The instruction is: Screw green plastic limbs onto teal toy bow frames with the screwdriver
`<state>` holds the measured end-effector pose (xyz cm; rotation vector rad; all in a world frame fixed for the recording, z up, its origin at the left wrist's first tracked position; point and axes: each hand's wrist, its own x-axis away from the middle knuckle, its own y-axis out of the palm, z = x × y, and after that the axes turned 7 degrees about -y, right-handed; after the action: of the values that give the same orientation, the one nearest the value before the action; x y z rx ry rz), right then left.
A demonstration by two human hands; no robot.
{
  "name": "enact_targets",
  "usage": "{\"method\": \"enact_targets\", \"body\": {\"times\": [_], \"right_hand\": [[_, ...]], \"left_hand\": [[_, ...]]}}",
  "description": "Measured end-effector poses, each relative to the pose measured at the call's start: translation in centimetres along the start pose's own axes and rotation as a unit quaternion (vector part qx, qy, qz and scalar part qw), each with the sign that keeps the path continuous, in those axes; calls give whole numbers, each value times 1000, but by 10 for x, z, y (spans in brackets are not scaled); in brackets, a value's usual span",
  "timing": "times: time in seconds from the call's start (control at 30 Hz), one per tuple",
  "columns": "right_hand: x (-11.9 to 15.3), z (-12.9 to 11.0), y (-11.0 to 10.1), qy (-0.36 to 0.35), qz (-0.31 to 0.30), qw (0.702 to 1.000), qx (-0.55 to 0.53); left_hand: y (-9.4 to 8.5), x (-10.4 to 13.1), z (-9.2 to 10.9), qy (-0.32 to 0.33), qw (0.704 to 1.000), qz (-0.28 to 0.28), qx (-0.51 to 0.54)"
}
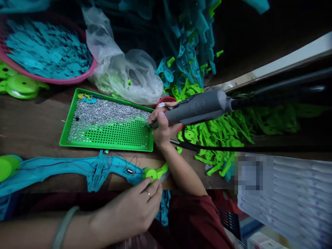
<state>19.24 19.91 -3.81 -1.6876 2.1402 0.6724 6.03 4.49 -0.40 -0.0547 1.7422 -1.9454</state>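
Hiding most of a red bowl (pixel 158 100), the right hand (pixel 163 126) also covers part of the front end of a gray electric screwdriver (pixel 199 107), so its bit is hard to make out. The left edge cuts off a long turquoise plastic shell (pixel 67 166) carrying thin wires, which lies on the wooden table (pixel 38 121) in front of a green perforated tray (pixel 106 148) of small metal fasteners (pixel 101 110). Dimness blurs the lime-green parts at far right.

Right fingers are curled closed around the screwdriver, its front end over the tray's right end. Left hand (pixel 129 211) fingers are bent, tips touching a lime-green round cap (pixel 150 174) at the shell's right end; the thumb is out of sight, so whether they pinch it cannot be told.
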Motion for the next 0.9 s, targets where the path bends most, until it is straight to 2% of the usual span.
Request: {"method": "enact_targets", "body": {"times": [0.1,0.2,0.33,0.4,0.47,0.57,0.7,0.9], "right_hand": [[-3,-7,3,-11,-4,1000,-9],[-8,-40,-9,-34,33,998,33],[-4,-98,-56,-70,104,988,92],[7,-111,-81,-77,142,978,131],[21,-111,-100,-63,177,967,172],[38,-100,-115,-22,202,960,192],[50,-89,-120,-12,213,960,183],[59,-79,-127,-10,180,971,157]], "left_hand": [[27,-10,6,-49,998,-7,-33],[41,-6,12,-65,997,2,-41],[42,14,16,-56,998,29,-13],[40,19,14,-57,998,28,16],[39,20,11,-49,998,29,39],[37,16,8,-41,997,31,51],[36,15,8,-43,997,34,59],[39,18,10,-46,996,29,65]]}}
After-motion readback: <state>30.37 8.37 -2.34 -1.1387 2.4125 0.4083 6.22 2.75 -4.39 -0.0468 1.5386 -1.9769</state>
